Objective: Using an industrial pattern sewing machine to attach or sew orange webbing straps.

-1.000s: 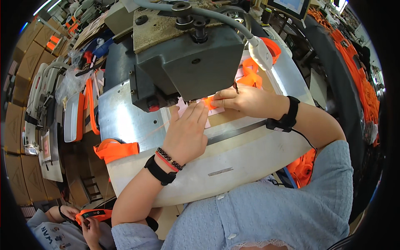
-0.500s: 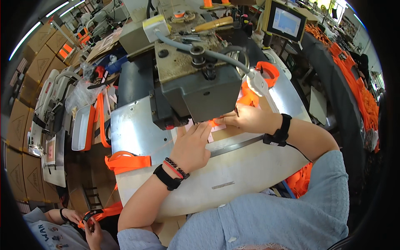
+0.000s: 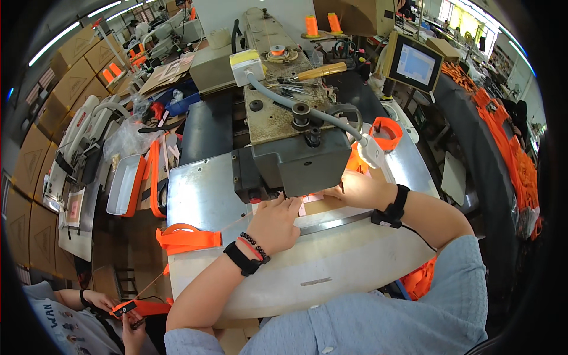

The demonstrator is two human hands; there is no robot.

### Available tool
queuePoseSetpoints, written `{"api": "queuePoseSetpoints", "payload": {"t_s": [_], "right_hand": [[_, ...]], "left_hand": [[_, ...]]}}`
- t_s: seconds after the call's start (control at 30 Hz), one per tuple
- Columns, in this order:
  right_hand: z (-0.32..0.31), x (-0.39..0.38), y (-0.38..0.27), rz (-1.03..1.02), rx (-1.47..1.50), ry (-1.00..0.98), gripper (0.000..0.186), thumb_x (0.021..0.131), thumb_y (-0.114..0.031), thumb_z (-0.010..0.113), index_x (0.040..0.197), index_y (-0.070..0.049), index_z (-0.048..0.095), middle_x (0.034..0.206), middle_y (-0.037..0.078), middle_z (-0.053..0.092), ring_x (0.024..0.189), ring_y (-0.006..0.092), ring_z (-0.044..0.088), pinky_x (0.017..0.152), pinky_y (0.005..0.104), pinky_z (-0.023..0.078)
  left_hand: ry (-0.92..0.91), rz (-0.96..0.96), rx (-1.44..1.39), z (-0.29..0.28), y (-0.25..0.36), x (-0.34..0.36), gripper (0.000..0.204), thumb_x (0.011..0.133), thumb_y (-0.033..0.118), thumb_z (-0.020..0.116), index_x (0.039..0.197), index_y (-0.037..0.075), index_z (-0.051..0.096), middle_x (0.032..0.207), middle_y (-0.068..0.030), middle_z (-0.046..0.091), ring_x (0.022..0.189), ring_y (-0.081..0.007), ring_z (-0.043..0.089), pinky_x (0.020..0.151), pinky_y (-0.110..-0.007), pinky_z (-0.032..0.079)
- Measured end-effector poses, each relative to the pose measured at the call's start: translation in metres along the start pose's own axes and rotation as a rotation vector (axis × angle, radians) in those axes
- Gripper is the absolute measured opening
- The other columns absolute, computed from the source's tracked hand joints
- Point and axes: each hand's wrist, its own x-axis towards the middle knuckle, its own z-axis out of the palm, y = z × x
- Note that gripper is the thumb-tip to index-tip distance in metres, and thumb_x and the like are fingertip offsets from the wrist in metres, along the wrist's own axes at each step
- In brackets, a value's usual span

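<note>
At the centre of the frame, under the head of a grey industrial sewing machine (image 3: 296,160), both hands press a small pale patch (image 3: 312,197) and the orange strap beneath it flat on the counter (image 3: 195,195). The left hand (image 3: 275,222) lies palm down, fingers spread, not clenched around anything; the right hand (image 3: 355,189) rests at the patch's right edge, fingers tucked toward the needle area, and I cannot tell whether it pinches the piece or only steadies it. A folded orange strap (image 3: 186,239) lies at the counter's left edge, well apart from the hands. To do this well, I judge the fingertips should stay flat and just beside the presser foot, never under it, holding the layers square. Lower left, another person's hands (image 3: 121,307) hold orange webbing.
</note>
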Motion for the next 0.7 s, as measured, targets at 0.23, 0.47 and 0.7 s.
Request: {"api": "queuePoseSetpoints", "payload": {"t_s": [0.23,0.47,0.7], "right_hand": [[0.0,-0.024,0.016,-0.281,-0.412,0.244,0.037,0.09,-0.021,0.062,0.125,-0.012,0.065,0.12,0.008,0.063,0.117,0.028,0.059,0.103,0.0425,0.043],[-0.071,-0.089,0.017,0.125,-0.192,0.147,0.039,0.083,-0.012,0.071,0.121,-0.007,0.062,0.121,0.013,0.062,0.116,0.0313,0.057,0.103,0.0442,0.04],[-0.049,-0.049,0.044,0.019,-0.344,0.145,0.081,0.073,-0.033,0.084,0.144,-0.011,0.051,0.141,0.016,0.05,0.13,0.0373,0.047,0.112,0.0448,0.038]], "left_hand": [[0.042,-0.003,0.302,0.006,0.018,-0.024,0.063,0.086,0.015,0.061,0.145,0.003,0.043,0.154,-0.0129,0.043,0.143,-0.0294,0.04,0.112,-0.066,0.027],[-0.215,0.025,-0.505,-0.043,0.075,-0.108,0.058,0.094,0.015,0.06,0.15,0.014,0.044,0.153,-0.0103,0.046,0.143,-0.0255,0.04,0.113,-0.057,0.026],[-0.158,-0.008,-0.64,-0.025,0.084,-0.095,0.047,0.094,0.012,0.06,0.141,0.01,0.055,0.133,-0.0119,0.062,0.119,-0.0262,0.058,0.1,-0.04,0.035]]}}
